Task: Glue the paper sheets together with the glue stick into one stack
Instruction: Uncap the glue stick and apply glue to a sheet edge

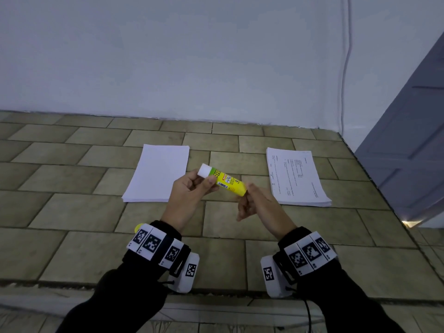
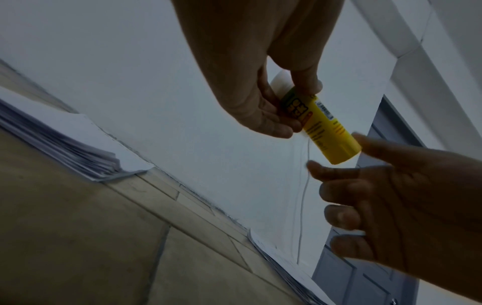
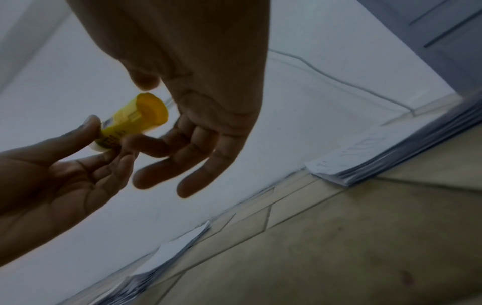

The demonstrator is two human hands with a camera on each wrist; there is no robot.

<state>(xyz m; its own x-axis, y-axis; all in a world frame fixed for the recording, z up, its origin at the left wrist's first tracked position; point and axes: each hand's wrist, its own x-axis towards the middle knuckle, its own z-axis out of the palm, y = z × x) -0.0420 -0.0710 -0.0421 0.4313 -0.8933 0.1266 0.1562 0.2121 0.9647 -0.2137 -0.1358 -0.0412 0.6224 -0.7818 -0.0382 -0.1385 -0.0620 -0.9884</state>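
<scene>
We see both hands raised above the tiled surface (image 1: 72, 248), between two paper piles. Left hand (image 1: 189, 191) pinches the glue stick (image 1: 225, 181) near its white cap (image 1: 204, 169), thumb on one side, fingers curled round the other (cap end points away and left, yellow base toward the right hand). Stick is tilted, off the surface, cap still on. Right hand (image 1: 254, 203) sits just at the yellow base, fingers loosely spread and relaxed; right wrist view shows them near the base but not closed on it, so it holds nothing. Blank paper stack (image 1: 158, 174) lies left of the hands, printed paper stack (image 1: 298, 179) right, well apart. Both wrists wear black bands with markers.
</scene>
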